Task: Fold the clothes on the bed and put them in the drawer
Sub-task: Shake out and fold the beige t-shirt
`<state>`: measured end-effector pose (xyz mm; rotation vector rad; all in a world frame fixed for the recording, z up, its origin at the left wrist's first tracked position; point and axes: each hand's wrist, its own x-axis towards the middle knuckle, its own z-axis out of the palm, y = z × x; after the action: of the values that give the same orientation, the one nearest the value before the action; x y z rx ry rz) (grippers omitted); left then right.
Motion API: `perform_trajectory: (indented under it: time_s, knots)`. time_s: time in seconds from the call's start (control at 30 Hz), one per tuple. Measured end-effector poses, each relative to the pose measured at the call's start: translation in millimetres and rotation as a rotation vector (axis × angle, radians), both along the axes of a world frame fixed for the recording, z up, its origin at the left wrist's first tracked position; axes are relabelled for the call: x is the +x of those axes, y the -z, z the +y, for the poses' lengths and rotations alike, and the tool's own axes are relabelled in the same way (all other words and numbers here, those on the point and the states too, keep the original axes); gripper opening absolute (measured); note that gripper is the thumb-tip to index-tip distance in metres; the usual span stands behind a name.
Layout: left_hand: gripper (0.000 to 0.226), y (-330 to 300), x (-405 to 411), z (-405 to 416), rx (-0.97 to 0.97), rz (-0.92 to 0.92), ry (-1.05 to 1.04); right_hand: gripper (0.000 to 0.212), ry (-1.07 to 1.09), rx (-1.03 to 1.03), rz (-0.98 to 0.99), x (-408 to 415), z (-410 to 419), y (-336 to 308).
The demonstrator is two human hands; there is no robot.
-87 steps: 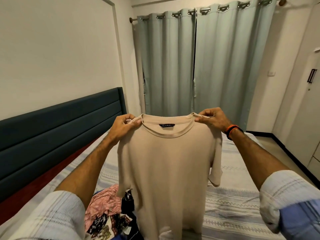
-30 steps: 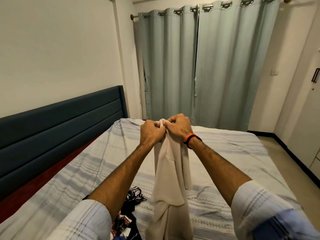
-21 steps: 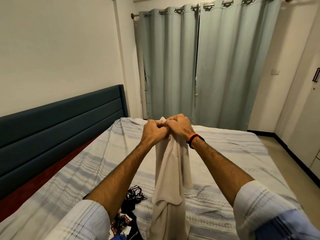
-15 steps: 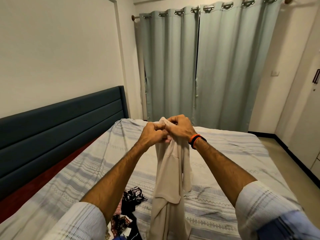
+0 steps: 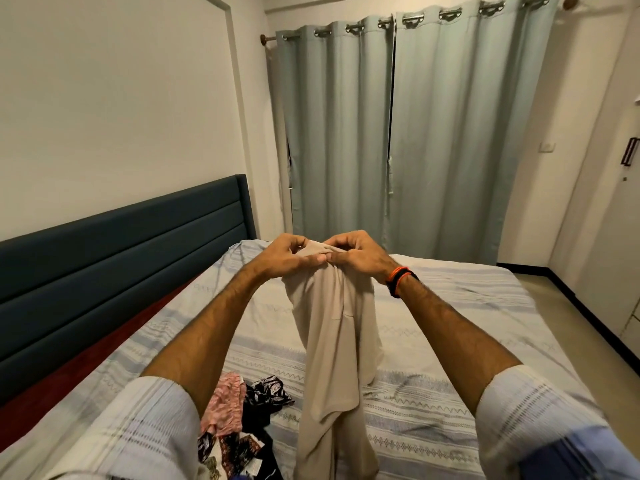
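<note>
A beige T-shirt hangs in the air over the bed, doubled lengthwise into a narrow drape. My left hand and my right hand meet at its top and both pinch the gathered shoulder edges, fingertips touching. The shirt's lower end runs out of the frame's bottom. A pile of other clothes, pink and dark patterned, lies on the sheet at the near left, partly behind my left arm. No drawer shows in this view.
A dark blue headboard runs along the left wall. Grey-green curtains hang beyond the bed's far end. Floor and a pale wardrobe door lie to the right of the bed.
The shirt was held spread wide by its shoulders; my hands then came together and doubled it. In the last second they stayed joined, shifting grip slightly, and the view tipped down.
</note>
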<state>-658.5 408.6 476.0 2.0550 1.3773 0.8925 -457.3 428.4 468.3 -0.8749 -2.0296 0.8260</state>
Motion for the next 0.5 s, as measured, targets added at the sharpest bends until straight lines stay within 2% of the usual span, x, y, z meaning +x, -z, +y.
perform_trajectory:
  time_s: [0.07, 0.2, 0.4, 0.5]
  knots:
    - [0.059, 3.4, -1.5, 3.8, 0.032, -0.027, 0.006, 0.02, -0.007, -0.001, 0.033, 1.4, -1.5, 1.6]
    - [0.049, 8.0, 0.9, 8.2, 0.17, -0.092, -0.054, 0.027, 0.001, -0.028, 0.081, 8.0, -3.8, 3.4]
    - [0.034, -4.2, 8.0, -1.2, 0.381, 0.015, -0.105, 0.024, 0.059, -0.04, 0.071, 21.8, -2.9, 16.0]
    - [0.03, -12.9, 10.2, -3.8, 0.439, 0.071, -0.082, 0.017, 0.164, 0.099, 0.021, 21.6, -1.9, 28.4]
